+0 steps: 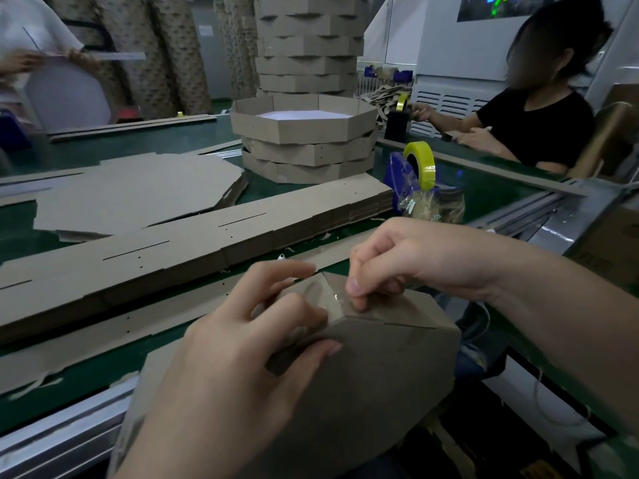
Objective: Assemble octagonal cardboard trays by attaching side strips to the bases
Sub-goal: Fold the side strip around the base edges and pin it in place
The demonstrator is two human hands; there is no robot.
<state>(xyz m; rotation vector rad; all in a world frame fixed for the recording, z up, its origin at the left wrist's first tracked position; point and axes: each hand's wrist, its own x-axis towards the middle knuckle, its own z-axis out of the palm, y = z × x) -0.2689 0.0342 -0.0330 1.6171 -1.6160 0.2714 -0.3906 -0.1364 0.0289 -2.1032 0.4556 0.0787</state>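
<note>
A brown octagonal cardboard base (373, 382) lies tilted at the table's near edge, underside towards me, with a side strip (397, 307) folded up along its far edge. Clear tape (328, 299) covers the corner where the strip meets the base. My left hand (242, 347) grips that corner, thumb under the edge and fingers on the tape. My right hand (415, 264) presses the tape onto the strip with thumb and curled fingers.
A stack of flat side strips (193, 243) lies across the green table (484, 191). Flat bases (138, 191) lie behind it, then three finished trays (304, 140) and a tall stack (307, 43). A yellow tape roll on a blue dispenser (420, 167) stands right. Two other people work at the table.
</note>
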